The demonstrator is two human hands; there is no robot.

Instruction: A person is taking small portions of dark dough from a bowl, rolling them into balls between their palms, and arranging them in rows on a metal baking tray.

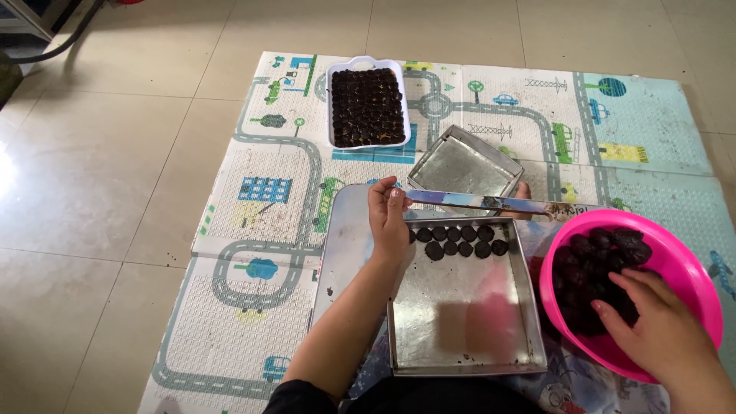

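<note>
My left hand (388, 217) pinches the left end of a long flat ruler-like strip (491, 203) that lies across the far rim of a square metal tray (460, 322). Two short rows of dark round pieces (460, 241) sit along the tray's far side. My right hand (652, 326) reaches into a pink bowl (690, 264) at the right, its fingers among dark lumps (594, 264); whether it grips one is hidden.
A white rectangular dish (330, 107) packed with dark pieces stands at the far end of a play mat (261, 222) printed with roads. A second metal tray (464, 165) lies tilted behind the strip. Beneath the near tray lies a flat metal sheet (345, 245). Tiled floor surrounds the mat.
</note>
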